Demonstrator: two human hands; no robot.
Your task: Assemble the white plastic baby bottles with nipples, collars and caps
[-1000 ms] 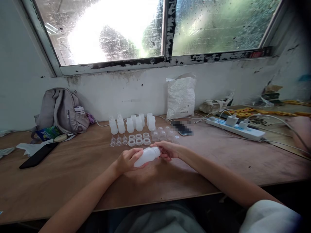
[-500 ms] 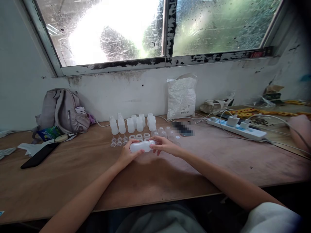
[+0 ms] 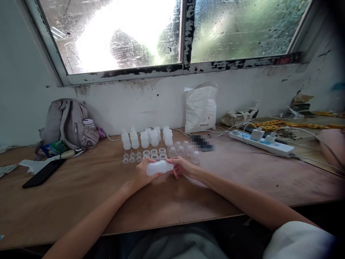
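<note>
While the wooden table is cluttered along the back, the action sits right in the middle of the frame: a white plastic bottle lying sideways, held just above the table between both hands. The left hand is curled around the bottle's fat end, fingers closed on it. The right hand pinches the neck end, fingers closed around the tip, so I can't tell whether there's a cap under them.

Just behind the hands there's a row of small white rings, some clear little funnel-looking bits to their left and clear caps to their right. Behind those stands a cluster of more white bottles.

Left of center a grey backpack leans on the wall, with a black phone flat on the table below it. A white bag stands center-right, and a power strip lies further right.
</note>
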